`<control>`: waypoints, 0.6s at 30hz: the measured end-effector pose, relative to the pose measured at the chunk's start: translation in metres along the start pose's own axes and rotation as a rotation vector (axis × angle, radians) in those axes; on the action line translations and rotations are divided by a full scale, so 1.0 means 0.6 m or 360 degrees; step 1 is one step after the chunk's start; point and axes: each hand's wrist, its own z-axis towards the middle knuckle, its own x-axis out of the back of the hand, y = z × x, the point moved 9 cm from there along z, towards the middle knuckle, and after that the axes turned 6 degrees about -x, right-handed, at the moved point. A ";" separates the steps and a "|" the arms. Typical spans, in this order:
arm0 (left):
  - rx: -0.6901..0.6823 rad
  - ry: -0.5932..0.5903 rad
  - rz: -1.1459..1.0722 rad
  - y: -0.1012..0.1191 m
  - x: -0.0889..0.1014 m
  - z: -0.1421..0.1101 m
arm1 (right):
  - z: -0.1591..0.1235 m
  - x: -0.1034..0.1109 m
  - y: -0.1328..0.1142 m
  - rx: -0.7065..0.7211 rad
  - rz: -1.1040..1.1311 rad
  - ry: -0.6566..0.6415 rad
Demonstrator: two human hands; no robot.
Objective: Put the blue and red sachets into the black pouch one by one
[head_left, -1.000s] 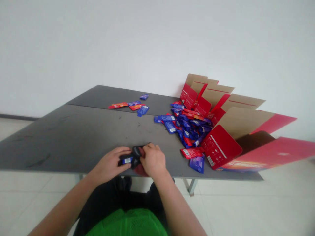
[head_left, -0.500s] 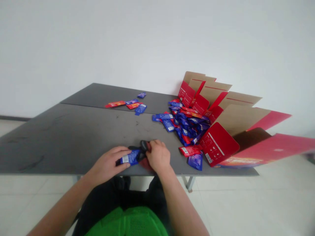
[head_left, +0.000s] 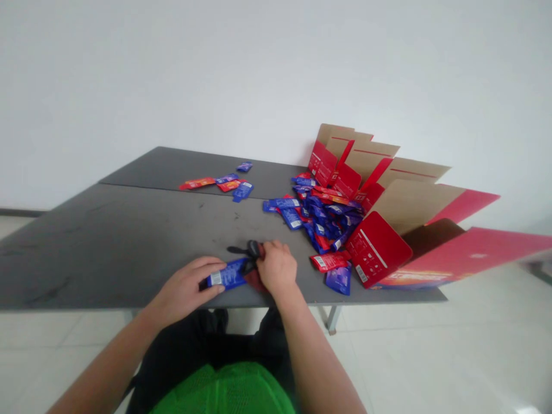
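seen from head height, at the near edge of a grey table (head_left: pixel 86 264), the left hand (head_left: pixel 185 284) was closed around a blue foil sachet (head_left: pixel 226 273), fingers lying across it and its white-labelled end pointing left. the right hand (head_left: pixel 276 271) was curled over a dark, soft bundle (head_left: pixel 252 250), with a dark red flap (head_left: pixel 254 282) showing beneath. the sachet's other end met the bundle, and more of its blue face showed than a moment before. to the right, a heap of blue and red sachets (head_left: pixel 323 221) spilled from an open red carton (head_left: pixel 377 247). a few more sachets (head_left: pixel 219 185) lay farther off.
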 end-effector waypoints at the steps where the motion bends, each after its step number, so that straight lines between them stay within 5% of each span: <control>1: -0.0002 -0.0003 0.0016 0.001 0.001 0.000 | 0.008 0.010 0.012 -0.0054 -0.0034 0.0015; 3: -0.0002 0.0010 0.0027 0.001 0.003 0.000 | 0.001 0.026 -0.003 -0.0033 -0.0028 0.0069; 5: 0.0012 -0.0037 0.0020 -0.005 -0.001 -0.002 | -0.030 0.029 -0.061 0.0147 0.0076 0.0132; 7: 0.0015 -0.0092 0.0017 -0.011 -0.007 -0.004 | -0.065 0.015 -0.127 0.0395 0.0205 0.0107; 9: -0.0022 -0.0064 0.0017 -0.012 -0.006 -0.004 | -0.074 -0.005 -0.145 0.0388 0.0230 0.0043; 12: -0.0053 0.0023 0.0040 -0.008 0.001 -0.004 | -0.044 -0.015 -0.084 0.0186 0.0126 -0.0002; 15: -0.0010 -0.0001 0.0072 -0.005 0.000 -0.003 | -0.002 0.005 0.022 -0.0114 -0.0013 0.0064; 18: 0.0005 0.0004 0.0075 -0.003 0.000 -0.001 | -0.001 0.024 0.083 -0.0202 -0.0071 0.0130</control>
